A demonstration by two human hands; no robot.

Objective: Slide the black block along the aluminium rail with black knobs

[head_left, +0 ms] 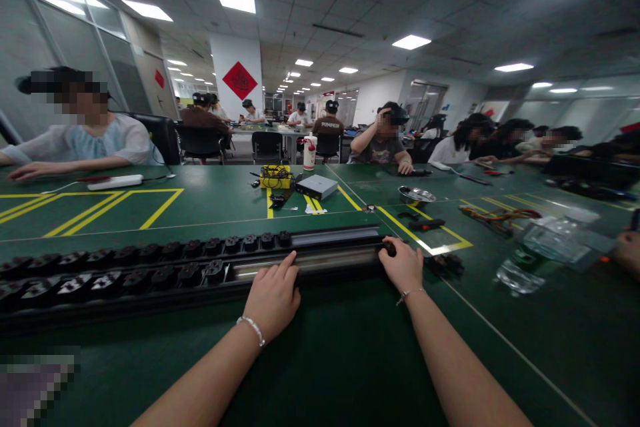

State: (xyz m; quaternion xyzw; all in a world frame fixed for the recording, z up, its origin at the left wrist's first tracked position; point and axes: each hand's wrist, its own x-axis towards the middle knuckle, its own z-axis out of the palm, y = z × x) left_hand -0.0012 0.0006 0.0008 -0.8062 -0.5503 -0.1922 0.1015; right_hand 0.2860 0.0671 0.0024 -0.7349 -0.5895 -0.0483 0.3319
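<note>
Two long black rails lie side by side across the green table. Along the left part of the front rail (340, 263) runs a row of black socket-like modules (189, 274); its right stretch shows a shiny metal channel. The rear rail (335, 237) carries a similar row of modules (233, 244). My left hand (274, 297) rests over the front rail, fingers stretched out, just right of the last module. At the right end of that rail, my right hand (405, 267) is closed on a small black piece (390, 249), mostly hidden by the fingers.
Beyond the rails are a grey box (317, 186), a yellow box with black cables (275, 177), a metal bowl (417, 195) and a white cup (309, 152). To the right lie black parts (447, 265) and a plastic bottle (530, 257). Other people sit around the table.
</note>
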